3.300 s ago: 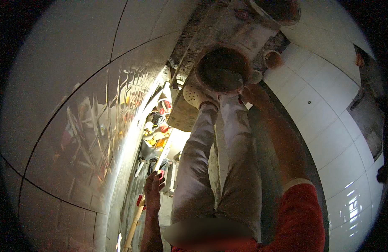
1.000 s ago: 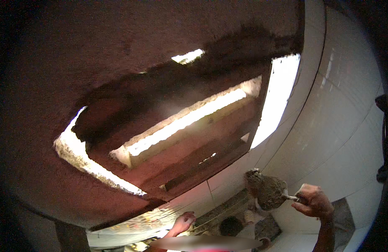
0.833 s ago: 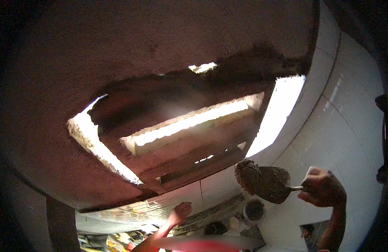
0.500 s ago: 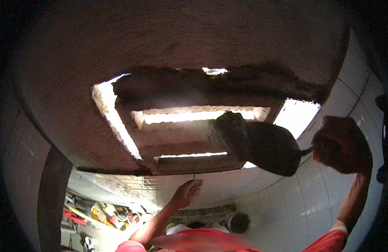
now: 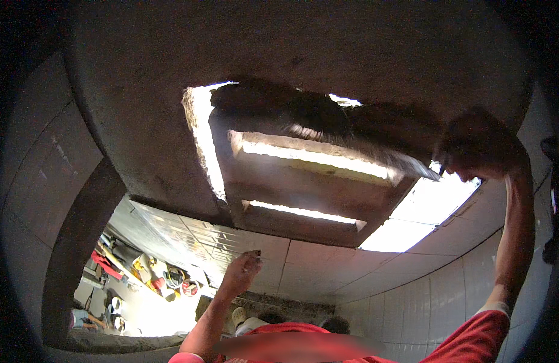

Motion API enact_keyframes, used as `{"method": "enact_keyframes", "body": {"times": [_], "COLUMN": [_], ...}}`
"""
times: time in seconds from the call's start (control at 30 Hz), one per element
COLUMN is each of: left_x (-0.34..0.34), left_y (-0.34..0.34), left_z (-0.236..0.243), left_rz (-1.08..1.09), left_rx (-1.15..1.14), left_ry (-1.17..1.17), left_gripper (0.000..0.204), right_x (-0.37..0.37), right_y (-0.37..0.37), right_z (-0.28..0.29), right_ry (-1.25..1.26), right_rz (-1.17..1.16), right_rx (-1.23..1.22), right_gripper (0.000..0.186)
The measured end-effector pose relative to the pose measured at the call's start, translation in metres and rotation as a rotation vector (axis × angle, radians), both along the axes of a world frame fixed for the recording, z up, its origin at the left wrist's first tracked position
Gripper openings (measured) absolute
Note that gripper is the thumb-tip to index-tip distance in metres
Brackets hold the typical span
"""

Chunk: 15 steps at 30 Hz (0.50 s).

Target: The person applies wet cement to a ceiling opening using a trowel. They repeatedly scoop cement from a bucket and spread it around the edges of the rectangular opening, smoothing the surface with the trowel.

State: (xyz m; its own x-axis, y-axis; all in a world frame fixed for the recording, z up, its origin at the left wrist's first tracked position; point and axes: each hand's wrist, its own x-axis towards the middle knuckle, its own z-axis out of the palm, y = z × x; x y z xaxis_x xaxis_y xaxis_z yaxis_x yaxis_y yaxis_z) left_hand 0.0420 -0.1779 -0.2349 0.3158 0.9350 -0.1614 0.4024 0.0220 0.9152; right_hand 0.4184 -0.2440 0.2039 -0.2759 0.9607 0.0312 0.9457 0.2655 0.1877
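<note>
My right hand (image 5: 482, 151), raised on the right, is closed round the handle of a trowel. The trowel (image 5: 415, 163) is seen nearly edge-on and is smeared by motion. Its blade points left, against or close under the dark, rough strip of mortar (image 5: 273, 106) above a slotted block (image 5: 304, 187) with bright gaps. Whether the blade touches the mortar I cannot tell. My left hand (image 5: 243, 272) is held low in front of the tiled wall, fingers curled; what they hold, if anything, is hidden.
Rough grey plaster (image 5: 170, 54) surrounds the block. Bright gaps (image 5: 204, 139) flank it. White tiles (image 5: 467, 290) line the right wall. At lower left, a doorway frame (image 5: 80, 242) opens onto brightly lit clutter (image 5: 158, 275). A shoe (image 5: 239, 316) shows below my left hand.
My right hand has risen, and the trowel has turned from showing its broad face to nearly edge-on, up by the mortar strip. The view has swung, bringing more of the doorway in.
</note>
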Motion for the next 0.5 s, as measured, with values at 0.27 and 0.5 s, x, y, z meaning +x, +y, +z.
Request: {"method": "enact_keyframes", "body": {"times": [0.27, 0.5], "left_x": [-0.015, -0.016], "left_y": [-0.016, 0.005], "left_z": [0.009, 0.043], "left_rz": [0.000, -0.047], "left_rx": [-0.132, 0.077], "left_ry": [-0.030, -0.219], "left_gripper": [0.041, 0.038], "right_x": [0.039, 0.025], "right_y": [0.029, 0.038], "right_z": [-0.018, -0.003], "right_ry": [0.561, 0.298], "right_rz": [-0.334, -0.104], "right_rx": [0.087, 0.085], "right_gripper": [0.032, 0.021]}}
